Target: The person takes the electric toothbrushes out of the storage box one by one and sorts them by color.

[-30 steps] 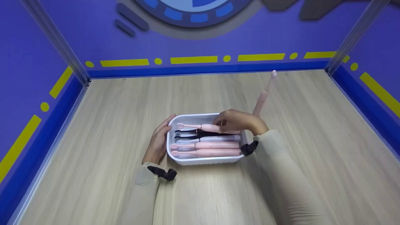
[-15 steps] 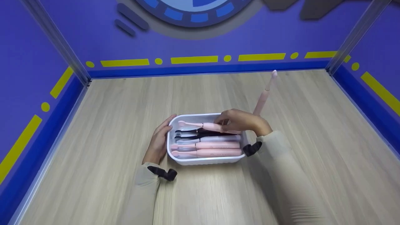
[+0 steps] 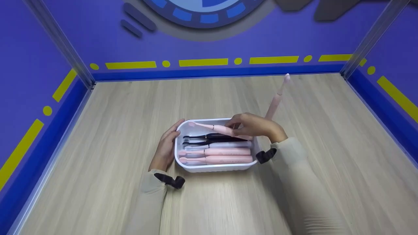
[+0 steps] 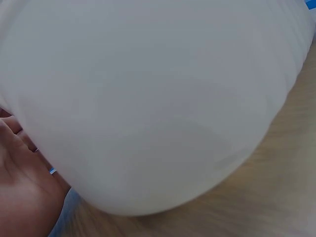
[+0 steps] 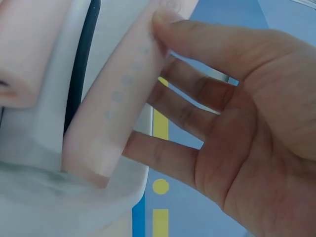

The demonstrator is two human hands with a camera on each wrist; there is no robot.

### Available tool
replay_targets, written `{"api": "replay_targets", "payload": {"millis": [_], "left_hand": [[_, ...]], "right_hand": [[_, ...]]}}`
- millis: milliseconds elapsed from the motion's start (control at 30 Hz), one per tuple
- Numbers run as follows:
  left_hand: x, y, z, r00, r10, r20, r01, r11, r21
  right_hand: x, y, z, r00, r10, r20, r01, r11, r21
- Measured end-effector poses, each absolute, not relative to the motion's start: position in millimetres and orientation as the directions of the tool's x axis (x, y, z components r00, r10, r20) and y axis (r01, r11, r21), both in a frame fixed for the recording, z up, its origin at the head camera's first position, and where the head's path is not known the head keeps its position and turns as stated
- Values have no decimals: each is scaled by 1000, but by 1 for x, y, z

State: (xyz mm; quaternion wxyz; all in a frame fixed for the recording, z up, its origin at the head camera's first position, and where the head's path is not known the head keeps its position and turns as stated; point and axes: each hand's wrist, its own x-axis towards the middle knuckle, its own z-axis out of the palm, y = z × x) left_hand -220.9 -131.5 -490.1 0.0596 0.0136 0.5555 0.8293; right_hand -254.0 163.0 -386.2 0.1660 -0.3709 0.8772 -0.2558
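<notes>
A white plastic bin (image 3: 209, 169) sits on the table with electric toothbrushes laid side by side in it. My left hand (image 3: 166, 147) holds the bin's left end, its thumb at the rim; the left wrist view is mostly filled by the bin's wall (image 4: 148, 98). Over the far right of the bin, my right hand (image 3: 256, 125) pinches a pink toothbrush (image 3: 223, 129) by its handle. That toothbrush lies aslant, its head raised toward the far left corner. Below it are black toothbrushes (image 3: 214, 136), a white toothbrush (image 3: 228, 144) and two pink toothbrushes (image 3: 228, 159) nearest me.
Beyond my right hand, another pink toothbrush (image 3: 274, 101) lies on the wooden table (image 3: 130, 107), its head pointing away and its lower end hidden by my hand. Blue-purple panels (image 3: 209, 49) with yellow marks enclose the table at the back and both sides.
The pink toothbrush in my right hand has tilted, its head end rising toward the bin's far left corner. My right hand has shifted slightly right. The left hand and bin stay still.
</notes>
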Motion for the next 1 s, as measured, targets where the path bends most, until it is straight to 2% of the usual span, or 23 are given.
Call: {"api": "replay_targets", "payload": {"millis": [133, 800, 1000], "left_hand": [[-221, -132, -490, -993, 111, -43, -82, -377, 923], [-220, -131, -490, -992, 113, -56, -94, -365, 926], [-221, -132, -490, -992, 112, -64, -100, -347, 933]], "right_hand": [[-254, 166, -387, -671, -738, -70, -564, 570, -598], [-255, 180, -402, -760, -649, 28, -480, 532, -698], [-256, 184, -403, -768, -637, 69, -467, 482, -742]]}}
